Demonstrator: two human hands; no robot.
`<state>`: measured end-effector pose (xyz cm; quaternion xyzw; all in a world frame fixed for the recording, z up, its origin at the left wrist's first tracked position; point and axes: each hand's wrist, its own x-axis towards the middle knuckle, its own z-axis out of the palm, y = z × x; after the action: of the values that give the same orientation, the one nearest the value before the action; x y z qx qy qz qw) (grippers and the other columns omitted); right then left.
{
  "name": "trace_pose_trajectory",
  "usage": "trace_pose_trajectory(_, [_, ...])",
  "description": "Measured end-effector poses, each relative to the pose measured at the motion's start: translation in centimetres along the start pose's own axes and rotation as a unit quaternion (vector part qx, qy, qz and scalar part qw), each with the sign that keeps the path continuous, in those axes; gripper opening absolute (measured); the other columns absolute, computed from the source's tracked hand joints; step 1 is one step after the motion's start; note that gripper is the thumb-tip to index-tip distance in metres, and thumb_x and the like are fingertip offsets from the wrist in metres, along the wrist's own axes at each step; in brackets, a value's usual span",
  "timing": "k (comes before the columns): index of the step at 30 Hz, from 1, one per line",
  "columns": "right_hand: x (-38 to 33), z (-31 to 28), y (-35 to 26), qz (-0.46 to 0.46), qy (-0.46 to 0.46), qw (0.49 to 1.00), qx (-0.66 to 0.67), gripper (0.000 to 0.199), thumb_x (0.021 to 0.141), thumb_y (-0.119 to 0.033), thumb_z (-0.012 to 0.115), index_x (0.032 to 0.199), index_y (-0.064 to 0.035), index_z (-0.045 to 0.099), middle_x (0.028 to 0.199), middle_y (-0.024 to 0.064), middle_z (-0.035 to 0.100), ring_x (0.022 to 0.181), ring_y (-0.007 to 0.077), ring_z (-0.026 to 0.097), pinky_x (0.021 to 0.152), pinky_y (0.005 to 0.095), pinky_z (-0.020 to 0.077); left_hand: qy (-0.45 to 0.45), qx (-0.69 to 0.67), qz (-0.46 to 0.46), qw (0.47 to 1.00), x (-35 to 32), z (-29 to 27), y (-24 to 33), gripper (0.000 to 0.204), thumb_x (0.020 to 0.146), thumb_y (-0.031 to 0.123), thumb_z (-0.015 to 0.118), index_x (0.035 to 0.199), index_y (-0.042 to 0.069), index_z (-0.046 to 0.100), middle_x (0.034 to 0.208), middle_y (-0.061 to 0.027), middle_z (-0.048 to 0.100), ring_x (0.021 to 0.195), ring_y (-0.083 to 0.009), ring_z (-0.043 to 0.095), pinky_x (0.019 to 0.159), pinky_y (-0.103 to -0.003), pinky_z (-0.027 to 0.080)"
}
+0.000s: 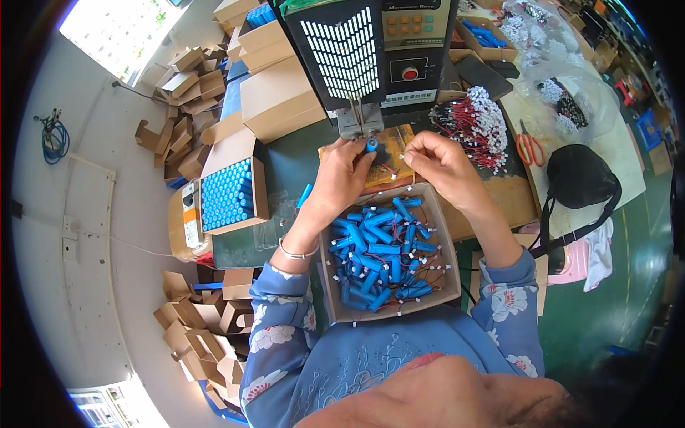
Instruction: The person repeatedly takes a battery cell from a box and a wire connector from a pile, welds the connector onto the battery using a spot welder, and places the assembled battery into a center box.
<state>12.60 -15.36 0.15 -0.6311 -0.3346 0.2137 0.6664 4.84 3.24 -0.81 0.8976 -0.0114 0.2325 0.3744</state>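
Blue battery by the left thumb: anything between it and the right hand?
Nothing visible blocks it: just a small white piece at the fingertips of the right hand, then an open gap over the yellow board to the blue battery.

place: workshop | signs: bench machine [365, 57], cardboard boxes [280, 96], wired blue cylinders [384, 249], green floor [581, 335]

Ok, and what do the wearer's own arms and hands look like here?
The left hand and right hand are both ungloved. The left sleeve and right sleeve are blue with large white flowers, stopping around mid-forearm. A thin, pale bracelet sits between left hand and sleeve; none shows on the right.
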Motion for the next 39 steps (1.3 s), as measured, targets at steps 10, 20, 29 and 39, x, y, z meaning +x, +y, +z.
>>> trace_pose_trajectory(10, [3.0,0.8,0.9,0.031,-0.018,0.999,0.020,0.008,0.090,-0.011,0.059,0.088,-0.0034,0.058,0.073,-0.0070,0.049,0.065,-0.0009,0.041,0.055,0.0160,0.0337,0.007,-0.010,-0.023,1.000,0.1,0.6,-0.6,0.007,0.080,0.004,0.065,0.077,-0.002,0.062,0.069,-0.0148,0.057,0.071,-0.0309,0.056,0.063,-0.038,0.043])
trace_pose_trajectory(20, [4.7,2.0,2.4,0.037,0.025,0.998,-0.037,0.021,0.084,-0.017,0.063,0.080,0.0033,0.059,0.066,0.0029,0.057,0.060,0.0059,0.049,0.052,0.0254,0.0410,0.026,-0.004,-0.006,1.000,-0.1,0.9,-0.8,0.005,0.081,0.003,0.063,0.083,-0.001,0.062,0.080,-0.0155,0.059,0.073,-0.0323,0.056,0.066,-0.038,0.044])
trace_pose_trajectory(29, [4.9,3.2,2.5,0.010,0.067,0.995,-0.071,0.020,0.078,-0.014,0.063,0.075,0.0057,0.058,0.065,0.0105,0.060,0.059,0.0114,0.054,0.054,0.0289,0.0437,0.043,-0.057,-0.020,0.997,-0.1,0.9,-0.9,0.004,0.079,0.002,0.064,0.081,-0.002,0.062,0.078,-0.0147,0.059,0.074,-0.0316,0.056,0.066,-0.037,0.044])
trace_pose_trajectory(39, [4.9,2.9,2.6,0.005,0.072,0.995,-0.070,0.021,0.079,-0.015,0.062,0.078,0.0063,0.060,0.067,0.0118,0.062,0.062,0.0130,0.057,0.057,0.0300,0.0465,0.054,-0.051,0.010,0.997,-0.1,1.4,-1.3,0.005,0.079,0.002,0.064,0.081,-0.001,0.061,0.078,-0.0140,0.060,0.072,-0.0302,0.055,0.064,-0.035,0.042])
